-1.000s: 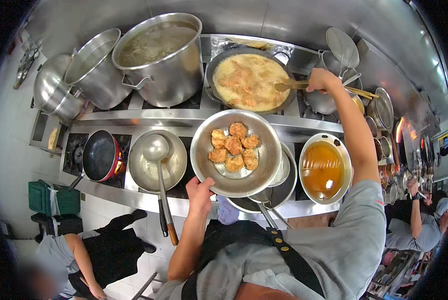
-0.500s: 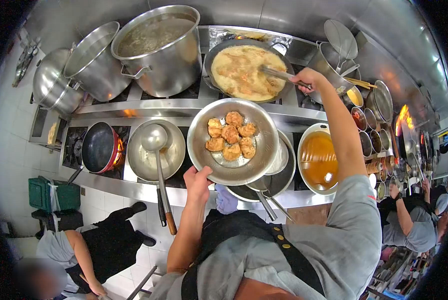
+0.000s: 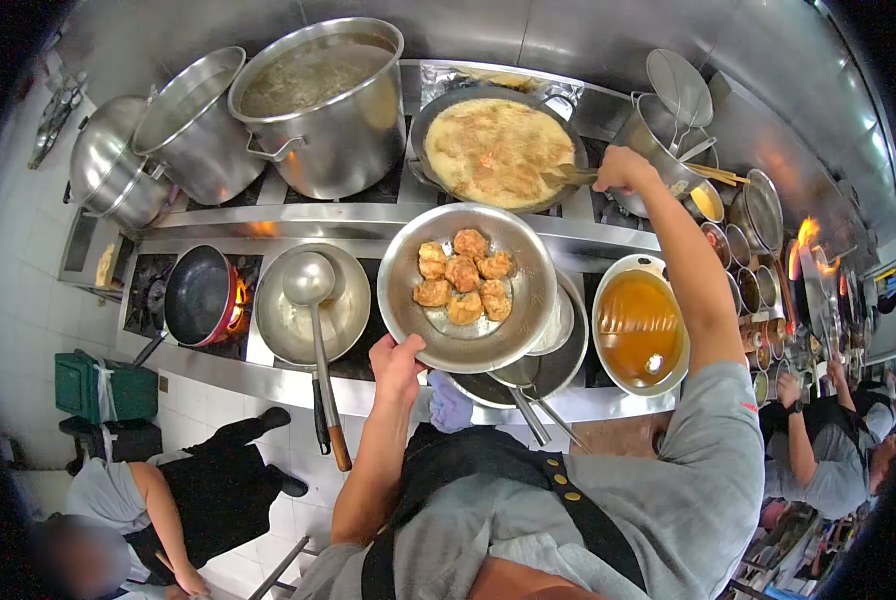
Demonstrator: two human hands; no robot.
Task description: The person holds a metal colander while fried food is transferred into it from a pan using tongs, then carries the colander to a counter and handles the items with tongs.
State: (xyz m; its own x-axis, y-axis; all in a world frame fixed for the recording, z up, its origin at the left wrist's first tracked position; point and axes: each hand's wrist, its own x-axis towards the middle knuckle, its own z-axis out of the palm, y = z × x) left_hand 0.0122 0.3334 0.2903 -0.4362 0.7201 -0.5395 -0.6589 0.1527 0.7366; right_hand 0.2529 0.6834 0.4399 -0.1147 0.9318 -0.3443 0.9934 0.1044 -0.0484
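My left hand (image 3: 398, 368) grips the near-left rim of a wide steel bowl (image 3: 418, 330), thumb over the edge. Several golden-brown fried pieces (image 3: 462, 273) lie grouped in the middle of the bowl. Beyond it, a dark wok (image 3: 430, 175) on the back burner is full of pale, foaming oil (image 3: 488, 145). My right hand (image 3: 625, 170) is closed on what look like metal tongs (image 3: 568, 176), their far end at the right side of the foam. Shreds of orange crumb float in the oil.
Large steel stockpots (image 3: 318, 130) stand at the back left. A ladle (image 3: 310, 280) rests in a steel wok (image 3: 268, 325), beside a red pan (image 3: 203, 300) over flame. An oval dish of brown liquid (image 3: 642, 325) sits at right. Co-workers (image 3: 208, 500) are at both sides.
My right hand has shifted slightly right and the tongs have swung from the middle of the foam towards the wok's right edge. The bowl stays almost still in my left hand.
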